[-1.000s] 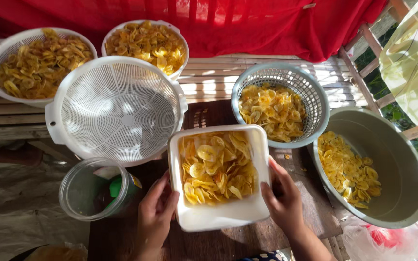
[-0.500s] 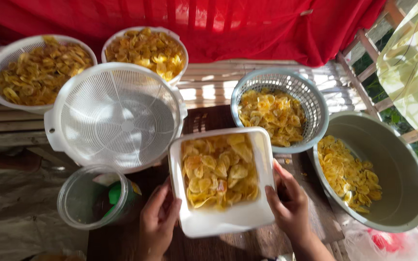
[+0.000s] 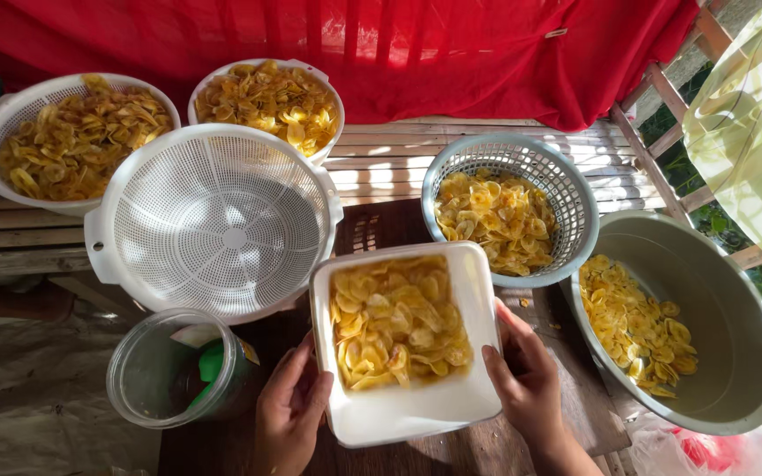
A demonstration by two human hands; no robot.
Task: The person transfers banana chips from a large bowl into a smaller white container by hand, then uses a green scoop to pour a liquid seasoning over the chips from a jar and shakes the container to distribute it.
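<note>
Red cloth backdrop (image 3: 451, 53) — hangs across the top of the view, behind all vessels.

Slatted bamboo desk (image 3: 381, 167) — carries the vessels; a dark wooden board (image 3: 372, 229) lies on it under the hands.

Grey-green round metal basin (image 3: 716, 291) — far right, with a thin layer of yellow chips on its floor.

Empty white round plastic colander (image 3: 213, 220) — left of centre, its rim overlapping the two full white baskets behind it.

White plastic basket heaped with yellow chips (image 3: 6, 119) — far left; a second white basket of chips (image 3: 266, 101) just beside it.

Grey-blue plastic mesh basket (image 3: 540, 163) — right of centre, half full of chips, its front rim just behind the tray.

White rectangular foam tray of yellow chips (image 3: 416, 410) — centre front, tilted a little, held between both hands above the board.

Clear round plastic jar with green contents (image 3: 169, 370) — lower left, near the left hand, not touching it.

Left hand (image 3: 291, 414) — grip closed on the tray's left edge, fingers under, thumb at the rim.

Right hand (image 3: 526, 383) — grip grasping the tray's right edge, thumb on the side wall.
</note>
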